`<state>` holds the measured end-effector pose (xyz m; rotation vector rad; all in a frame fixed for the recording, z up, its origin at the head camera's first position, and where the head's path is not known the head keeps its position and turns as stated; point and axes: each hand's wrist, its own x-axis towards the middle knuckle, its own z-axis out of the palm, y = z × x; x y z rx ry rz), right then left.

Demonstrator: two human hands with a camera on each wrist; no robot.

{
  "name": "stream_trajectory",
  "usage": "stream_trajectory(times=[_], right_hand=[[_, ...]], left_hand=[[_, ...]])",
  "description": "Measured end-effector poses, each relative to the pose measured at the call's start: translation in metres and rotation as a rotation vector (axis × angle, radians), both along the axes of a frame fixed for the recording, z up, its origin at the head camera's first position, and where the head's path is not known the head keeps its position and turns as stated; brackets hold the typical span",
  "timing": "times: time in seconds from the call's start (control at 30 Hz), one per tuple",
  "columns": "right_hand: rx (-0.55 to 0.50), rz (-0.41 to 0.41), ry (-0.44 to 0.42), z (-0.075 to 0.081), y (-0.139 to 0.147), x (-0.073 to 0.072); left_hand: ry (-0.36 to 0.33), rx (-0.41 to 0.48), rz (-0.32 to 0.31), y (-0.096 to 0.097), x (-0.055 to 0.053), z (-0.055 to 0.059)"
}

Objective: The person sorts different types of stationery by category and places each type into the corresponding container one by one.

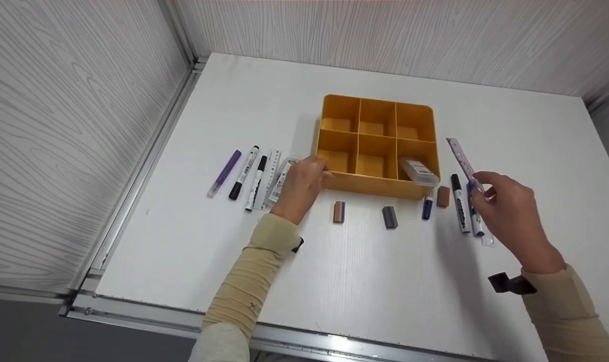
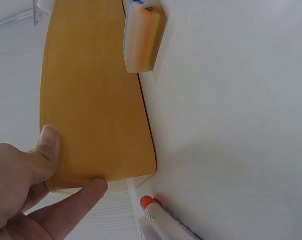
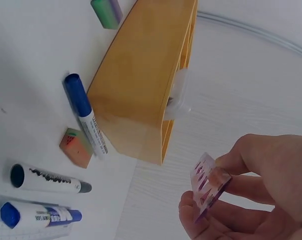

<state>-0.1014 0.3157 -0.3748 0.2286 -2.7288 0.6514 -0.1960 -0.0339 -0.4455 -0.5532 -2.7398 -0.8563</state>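
Note:
A yellow-orange divided box (image 1: 372, 185) with several compartments stands on the white table. At its front left corner my left hand (image 1: 304, 183) holds the rim, thumb (image 2: 49, 142) and fingers on the wall in the left wrist view. My right hand (image 1: 508, 206) pinches a pink-purple patterned ruler (image 1: 458, 153), raised above the table to the right of the box. The ruler's near end (image 3: 206, 180) shows between thumb and fingers in the right wrist view. A clear plastic case (image 1: 419, 172) leans in the front right compartment, poking above the rim.
Left of the box lie a purple marker (image 1: 225, 173), two black-and-white markers, a clear ruler (image 1: 269, 176) and a clear case (image 1: 280, 186) partly behind my hand. Small erasers (image 1: 390, 217) lie in front. Black (image 1: 460, 203) and blue markers (image 1: 427, 206) lie at right. Walls stand behind and left.

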Motion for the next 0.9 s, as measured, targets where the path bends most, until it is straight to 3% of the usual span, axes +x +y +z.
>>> stream_trajectory(times=[0.13, 0.27, 0.5, 0.63, 0.9], right_hand=[[0.004, 0.033, -0.03, 0.004, -0.018, -0.005], [-0.003, 0.099, -0.006, 0.006, -0.035, -0.01], [0.006, 0.191, 0.037, 0.008, -0.064, -0.018], [0.047, 0.227, 0.04, 0.007, -0.078, -0.025], [0.061, 0.245, -0.113, 0.007, -0.099, -0.036]], left_hand=[[-0.015, 0.001, 0.001, -0.001, 0.0, 0.001], [-0.034, 0.003, 0.005, -0.001, 0.001, 0.001], [0.046, -0.023, 0.002, -0.002, 0.0, -0.001], [0.036, -0.013, -0.001, -0.003, 0.001, 0.0], [0.007, 0.005, -0.016, -0.003, 0.001, 0.001]])
